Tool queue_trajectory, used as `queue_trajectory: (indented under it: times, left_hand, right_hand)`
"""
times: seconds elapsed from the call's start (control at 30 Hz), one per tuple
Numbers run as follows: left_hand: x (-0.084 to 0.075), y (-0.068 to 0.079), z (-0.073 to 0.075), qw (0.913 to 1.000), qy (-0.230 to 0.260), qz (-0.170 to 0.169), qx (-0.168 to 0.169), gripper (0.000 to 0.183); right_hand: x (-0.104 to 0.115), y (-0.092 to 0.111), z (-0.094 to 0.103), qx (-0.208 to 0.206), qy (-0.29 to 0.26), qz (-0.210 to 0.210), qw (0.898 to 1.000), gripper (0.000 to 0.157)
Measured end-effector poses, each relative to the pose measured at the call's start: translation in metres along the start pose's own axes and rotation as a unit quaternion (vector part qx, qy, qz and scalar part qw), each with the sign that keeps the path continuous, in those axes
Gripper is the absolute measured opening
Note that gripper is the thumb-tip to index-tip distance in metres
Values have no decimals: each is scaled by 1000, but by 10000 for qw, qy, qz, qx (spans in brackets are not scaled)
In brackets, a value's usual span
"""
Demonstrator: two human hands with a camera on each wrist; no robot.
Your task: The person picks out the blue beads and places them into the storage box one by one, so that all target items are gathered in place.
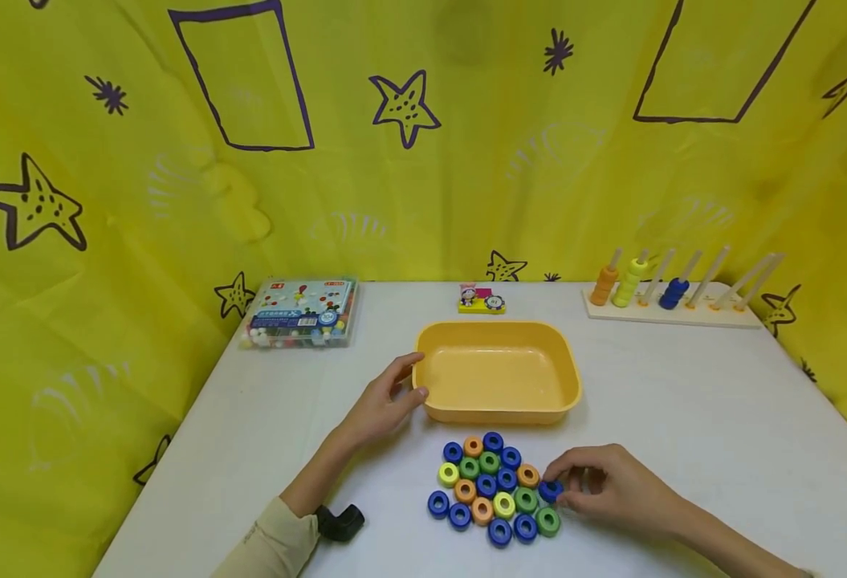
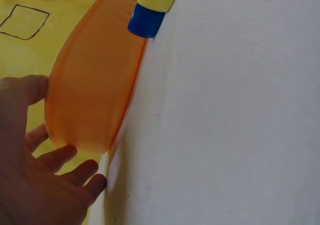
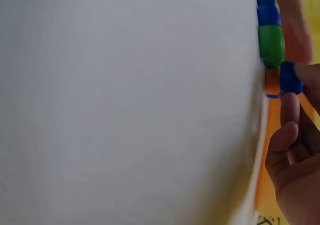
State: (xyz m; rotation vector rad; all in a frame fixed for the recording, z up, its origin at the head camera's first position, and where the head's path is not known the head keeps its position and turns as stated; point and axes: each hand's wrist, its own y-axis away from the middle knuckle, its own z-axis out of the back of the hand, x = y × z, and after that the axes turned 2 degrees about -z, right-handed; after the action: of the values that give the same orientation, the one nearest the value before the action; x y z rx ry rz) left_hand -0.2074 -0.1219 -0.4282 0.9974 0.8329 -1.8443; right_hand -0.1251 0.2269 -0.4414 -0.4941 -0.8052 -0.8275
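Head view: left hand (image 1: pixel 383 404) grips a yellow tub (image 1: pixel 498 384); right hand (image 1: pixel 614 491) pinches a blue bead (image 1: pixel 551 492) beside clustered beads (image 1: pixel 487 493).

blue ring (image 1: pixel 551 491) in right hand (image 1: pixel 620 490), left hand (image 1: pixel 382 407) at yellow tub (image 1: pixel 498 417)

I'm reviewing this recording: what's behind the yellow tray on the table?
Behind the yellow tray, a small yellow-based toy stands on the table, with patterned yellow cloth beyond. The tabletop immediately behind its far wall is hidden.
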Motion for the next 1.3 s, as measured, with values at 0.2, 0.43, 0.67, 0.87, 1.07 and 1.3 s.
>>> queue_trajectory:
  times: [0.2, 0.43, 0.67, 0.87, 1.07, 1.3]
  left_hand:
    - [1, 1, 1, 9999, -55, 92, -92, 51]
    - [27, -5, -1, 9999, -73, 93, -69, 51]
    - [26, -6, 0, 10000, -87, 41, -1, 52]
    - [26, -6, -1, 10000, -46, -31, 54, 52]
    - [27, -6, -2, 10000, -30, 9, 35, 52]
    - [26, -6, -2, 10000, -15, 34, 30, 53]
  right_hand:
    - [35, -38, 37, -485, -123, 246, 9984, 20]
    - [59, -127, 36, -482, -324, -31, 9983, 22]
    - [13, -188, 2, 114, -731, -70, 9972, 20]
    - [2, -200, -10, 618, -831, -221, 9944, 18]
    - [-3, -204, -14, 858, -512, -228, 9947, 15]
    - [-4, -205, -15, 967, -283, -126, 9948, 15]
